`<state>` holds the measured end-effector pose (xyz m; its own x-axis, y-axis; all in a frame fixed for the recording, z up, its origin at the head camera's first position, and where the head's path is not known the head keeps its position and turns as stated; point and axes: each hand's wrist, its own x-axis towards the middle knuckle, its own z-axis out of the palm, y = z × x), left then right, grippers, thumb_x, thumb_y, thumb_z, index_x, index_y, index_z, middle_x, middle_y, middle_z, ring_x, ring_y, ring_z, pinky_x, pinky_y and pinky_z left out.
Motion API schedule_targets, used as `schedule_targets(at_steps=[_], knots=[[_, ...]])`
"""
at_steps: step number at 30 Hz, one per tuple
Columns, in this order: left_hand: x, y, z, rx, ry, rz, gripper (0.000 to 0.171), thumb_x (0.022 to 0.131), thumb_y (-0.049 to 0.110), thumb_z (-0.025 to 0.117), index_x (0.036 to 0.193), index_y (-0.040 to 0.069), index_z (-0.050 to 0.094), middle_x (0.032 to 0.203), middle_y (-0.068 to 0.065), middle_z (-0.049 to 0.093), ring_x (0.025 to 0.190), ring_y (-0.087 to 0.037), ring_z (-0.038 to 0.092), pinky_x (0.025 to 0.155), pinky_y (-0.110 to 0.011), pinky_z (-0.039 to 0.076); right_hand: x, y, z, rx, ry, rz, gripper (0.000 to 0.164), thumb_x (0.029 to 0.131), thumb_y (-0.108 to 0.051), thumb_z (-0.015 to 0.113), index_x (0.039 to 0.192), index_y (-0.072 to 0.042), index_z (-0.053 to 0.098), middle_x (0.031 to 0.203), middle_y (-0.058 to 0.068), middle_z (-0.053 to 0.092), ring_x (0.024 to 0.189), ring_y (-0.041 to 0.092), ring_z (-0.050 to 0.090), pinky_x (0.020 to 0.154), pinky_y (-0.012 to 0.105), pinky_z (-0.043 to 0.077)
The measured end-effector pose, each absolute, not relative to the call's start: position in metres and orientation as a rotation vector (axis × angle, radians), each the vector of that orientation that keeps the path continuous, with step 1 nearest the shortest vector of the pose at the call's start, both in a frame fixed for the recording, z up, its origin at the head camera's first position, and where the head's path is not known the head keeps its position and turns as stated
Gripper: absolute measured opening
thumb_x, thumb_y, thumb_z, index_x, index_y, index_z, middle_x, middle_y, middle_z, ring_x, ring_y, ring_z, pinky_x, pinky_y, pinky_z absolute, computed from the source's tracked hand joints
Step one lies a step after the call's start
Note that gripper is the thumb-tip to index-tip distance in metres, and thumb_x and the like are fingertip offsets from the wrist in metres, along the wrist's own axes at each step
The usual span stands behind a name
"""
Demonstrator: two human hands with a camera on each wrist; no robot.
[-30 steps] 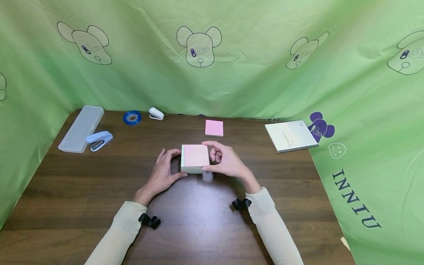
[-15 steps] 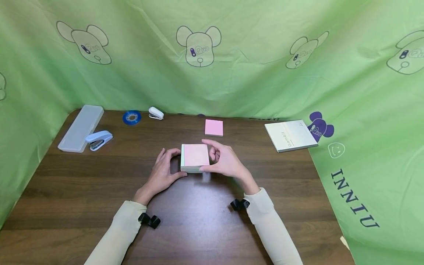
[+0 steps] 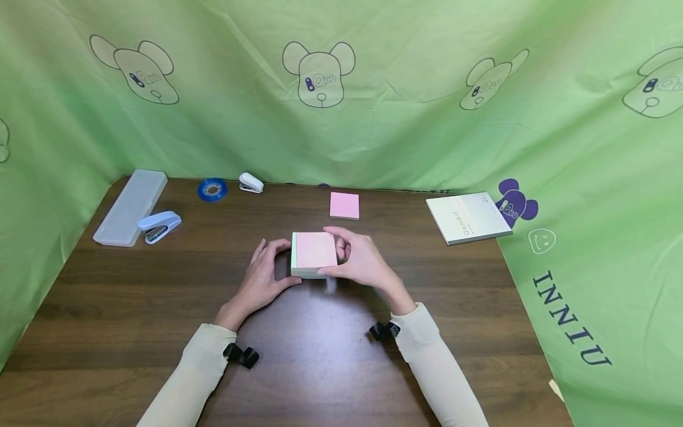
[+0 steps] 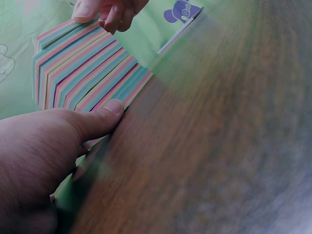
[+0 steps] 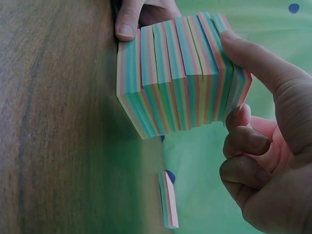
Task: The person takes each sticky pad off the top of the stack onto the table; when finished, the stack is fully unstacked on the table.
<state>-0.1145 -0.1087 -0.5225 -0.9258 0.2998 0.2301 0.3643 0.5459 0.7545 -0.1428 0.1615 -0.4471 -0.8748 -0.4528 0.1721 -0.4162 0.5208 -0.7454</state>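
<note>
A tall stack of sticky note pads [image 3: 316, 250] stands on the table, with a pink sheet on top and a pale green strip showing at its left. Its striped pink, blue, yellow and green sides [image 5: 178, 73] fill much of the right wrist view. My left hand [image 3: 260, 276] grips the bottom of the stack from the left, thumb on the near side. At the top right, my right hand [image 3: 365, 260] pinches the uppermost pad between thumb and index finger, other fingers curled in. In the left wrist view the stacked pads [image 4: 90, 68] look slightly uneven.
A smaller pink sticky note pad [image 3: 344, 205] lies behind the stack. Far left are a translucent case [image 3: 132, 207], a light blue stapler [image 3: 160, 226], blue tape [image 3: 212, 190] and a white mini stapler [image 3: 251, 182]. A notebook [image 3: 469, 219] lies back right.
My right hand has shifted slightly left, its thumb sliding along the near edge of the stack's top. The left hand and the stack hold their place.
</note>
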Motion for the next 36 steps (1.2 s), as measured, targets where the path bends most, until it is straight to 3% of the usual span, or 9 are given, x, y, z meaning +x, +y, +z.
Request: schedule_targets(at_steps=[36], knots=[[-0.114, -0.108, -0.522, -0.565, -2.708, -1.359, 0.086, 0.082, 0.011, 0.101, 0.149, 0.003, 0.048, 0.150, -0.021, 0.063, 0.147, -0.039, 0.056, 0.139, -0.061, 0.011, -0.151, 0.189, -0.437, -0.667, 2.569, -1.525, 0.079, 0.076, -0.008, 0.103, 0.147, -0.004, 0.067, 0.089, 0.005, 0.055, 0.074, 0.017, 0.048, 0.065, 0.019, 0.041]])
